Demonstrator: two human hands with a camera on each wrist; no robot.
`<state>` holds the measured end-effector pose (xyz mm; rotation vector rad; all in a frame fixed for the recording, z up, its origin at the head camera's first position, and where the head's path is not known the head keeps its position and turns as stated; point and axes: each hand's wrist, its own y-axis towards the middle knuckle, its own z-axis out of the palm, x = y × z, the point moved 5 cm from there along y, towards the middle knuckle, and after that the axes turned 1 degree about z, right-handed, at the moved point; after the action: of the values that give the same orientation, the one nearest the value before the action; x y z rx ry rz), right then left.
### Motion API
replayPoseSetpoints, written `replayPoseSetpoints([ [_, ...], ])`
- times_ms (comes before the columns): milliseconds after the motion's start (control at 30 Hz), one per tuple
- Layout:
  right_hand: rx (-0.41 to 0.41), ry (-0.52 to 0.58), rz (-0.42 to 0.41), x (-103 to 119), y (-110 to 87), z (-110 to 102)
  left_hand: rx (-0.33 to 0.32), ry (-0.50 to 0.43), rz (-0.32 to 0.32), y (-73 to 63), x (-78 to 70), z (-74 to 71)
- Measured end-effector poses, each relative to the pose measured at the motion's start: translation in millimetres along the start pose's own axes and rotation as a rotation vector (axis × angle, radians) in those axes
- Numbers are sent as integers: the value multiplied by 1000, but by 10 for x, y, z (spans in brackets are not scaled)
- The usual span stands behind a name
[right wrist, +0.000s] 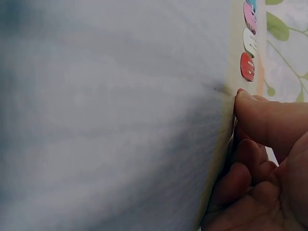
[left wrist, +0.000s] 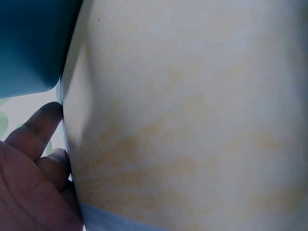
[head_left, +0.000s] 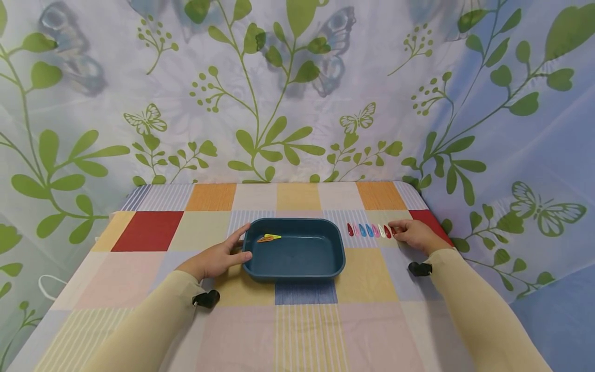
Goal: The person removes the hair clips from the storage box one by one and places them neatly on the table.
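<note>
A dark blue plastic tub (head_left: 294, 278) stands on the patchwork cloth. Inside it, toward the back left, lie an orange hair clip (head_left: 266, 239) and a yellow hair clip (head_left: 274, 236). My left hand (head_left: 217, 260) rests against the tub's left side, fingers and thumb spread along the rim. To the tub's right runs a row of several snap hair clips in red, pink, blue and white, including a white hair clip (head_left: 380, 230). At the row's right end, my right hand (head_left: 416, 235) pinches a red hair clip (head_left: 393, 231), mostly hidden by the fingers.
The table (head_left: 251, 336) is covered by a patchwork cloth and ends at a leaf-print curtain (head_left: 260, 103) behind. Another curtain hangs close along the right edge. A white cable (head_left: 46, 287) loops beside the left edge.
</note>
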<state>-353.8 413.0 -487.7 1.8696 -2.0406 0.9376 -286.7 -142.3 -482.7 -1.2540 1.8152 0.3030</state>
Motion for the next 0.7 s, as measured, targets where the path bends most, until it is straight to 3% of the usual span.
replayPoseSetpoints([
  [467, 8, 42, -22, -44, -21, 17, -13, 7, 10, -26, 23, 2],
  [700, 23, 144, -27, -41, -74, -105, -19, 0, -10, -31, 1, -2],
])
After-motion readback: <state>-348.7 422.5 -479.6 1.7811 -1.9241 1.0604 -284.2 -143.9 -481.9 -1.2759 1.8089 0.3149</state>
